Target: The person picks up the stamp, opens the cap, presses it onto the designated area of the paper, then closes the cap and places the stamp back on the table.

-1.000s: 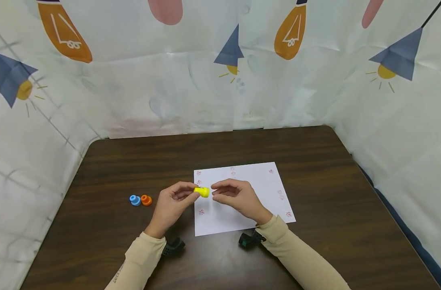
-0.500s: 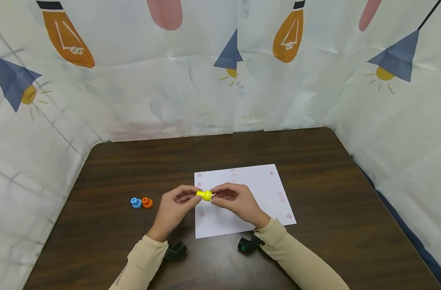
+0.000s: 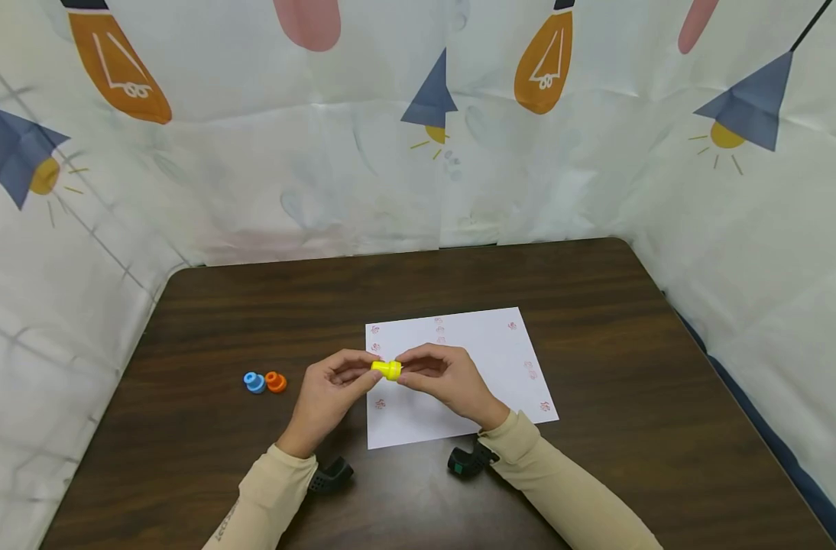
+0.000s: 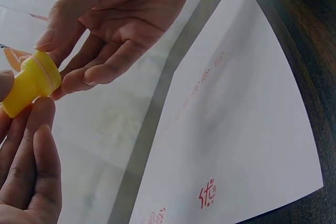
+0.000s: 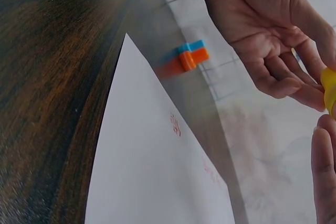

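A small yellow stamp (image 3: 387, 370) lies sideways between my two hands, held up over the left part of a white paper sheet (image 3: 432, 424). My left hand (image 3: 330, 393) pinches its narrower end between thumb and fingers. At the wider end, the thumb and fingertips of my right hand (image 3: 454, 382) grip it from the right. The left wrist view shows the stamp (image 4: 34, 83) with a thin pale seam around its wide end. Small red stamped marks (image 4: 208, 193) dot the paper, mostly along its edges.
A blue stamp (image 3: 254, 383) and an orange stamp (image 3: 276, 382) stand side by side on the dark wooden table (image 3: 184, 435), left of my left hand. White printed fabric (image 3: 322, 183) hangs behind the table and along its sides.
A second ago my right fingertips were just apart from the yellow stamp; by half a second ago they had taken hold of its wide end. The hands have stayed nearly in place since.
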### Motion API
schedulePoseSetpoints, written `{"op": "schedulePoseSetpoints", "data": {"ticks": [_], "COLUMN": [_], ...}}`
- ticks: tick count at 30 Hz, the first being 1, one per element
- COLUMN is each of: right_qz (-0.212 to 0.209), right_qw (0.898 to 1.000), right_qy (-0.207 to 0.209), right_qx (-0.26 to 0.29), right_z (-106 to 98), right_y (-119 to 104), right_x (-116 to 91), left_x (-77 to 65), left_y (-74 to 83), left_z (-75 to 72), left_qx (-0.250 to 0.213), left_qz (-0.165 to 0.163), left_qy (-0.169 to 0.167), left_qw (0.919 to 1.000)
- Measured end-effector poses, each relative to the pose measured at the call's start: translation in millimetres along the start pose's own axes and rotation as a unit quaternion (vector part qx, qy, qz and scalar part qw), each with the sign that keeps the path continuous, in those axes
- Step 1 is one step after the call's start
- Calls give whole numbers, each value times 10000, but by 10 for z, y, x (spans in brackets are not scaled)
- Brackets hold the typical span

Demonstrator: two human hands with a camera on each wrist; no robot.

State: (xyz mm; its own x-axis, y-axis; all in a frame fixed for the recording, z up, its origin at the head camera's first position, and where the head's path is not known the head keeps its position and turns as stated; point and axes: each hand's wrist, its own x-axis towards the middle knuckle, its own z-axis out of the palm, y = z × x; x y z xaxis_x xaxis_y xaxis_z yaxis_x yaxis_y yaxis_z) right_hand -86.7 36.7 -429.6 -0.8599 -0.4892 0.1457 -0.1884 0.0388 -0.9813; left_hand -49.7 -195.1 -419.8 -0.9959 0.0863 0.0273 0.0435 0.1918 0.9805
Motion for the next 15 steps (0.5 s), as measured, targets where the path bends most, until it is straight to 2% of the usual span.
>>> {"op": "schedulePoseSetpoints", "data": {"ticks": [15], "right_qz": [59], "right_qw": [10000], "right_qy": [66], "right_qx": [24], "right_z": [12], "right_y": [-26], "right_x": [-10], "left_x": [10], "left_y": [-17], "left_z": [12], "left_qx": [-16], "left_qz": [-41], "left_qy": [30], "left_qw": [10000]}}
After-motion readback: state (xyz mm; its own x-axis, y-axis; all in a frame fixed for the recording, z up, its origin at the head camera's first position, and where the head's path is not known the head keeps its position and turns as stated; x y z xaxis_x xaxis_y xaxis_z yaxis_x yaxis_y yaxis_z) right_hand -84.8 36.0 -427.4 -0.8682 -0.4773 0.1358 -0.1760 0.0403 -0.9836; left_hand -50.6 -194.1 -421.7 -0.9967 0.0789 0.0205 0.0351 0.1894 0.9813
